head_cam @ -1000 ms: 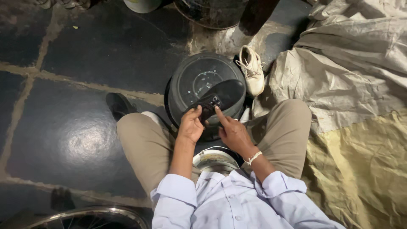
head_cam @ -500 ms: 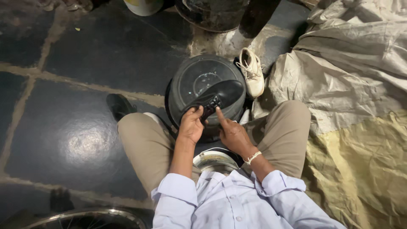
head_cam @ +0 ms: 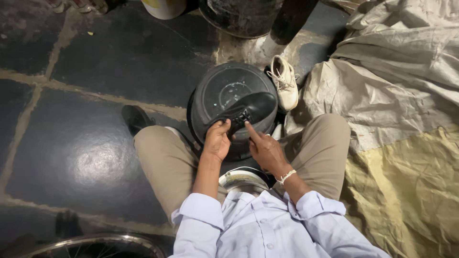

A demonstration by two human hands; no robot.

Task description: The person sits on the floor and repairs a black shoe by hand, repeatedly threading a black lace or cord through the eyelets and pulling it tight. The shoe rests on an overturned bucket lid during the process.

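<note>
Left hand (head_cam: 217, 142) grips black shoe (head_cam: 248, 111); right hand (head_cam: 266, 149) touches laces.

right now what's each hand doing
Left hand: closed, gripping the black leather lace-up shoe.
Right hand: index finger out, touching the shoe's laces.

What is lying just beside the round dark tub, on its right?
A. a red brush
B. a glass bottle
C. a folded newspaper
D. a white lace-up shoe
D: a white lace-up shoe lies on the floor against the right side of the round dark tub.
</note>
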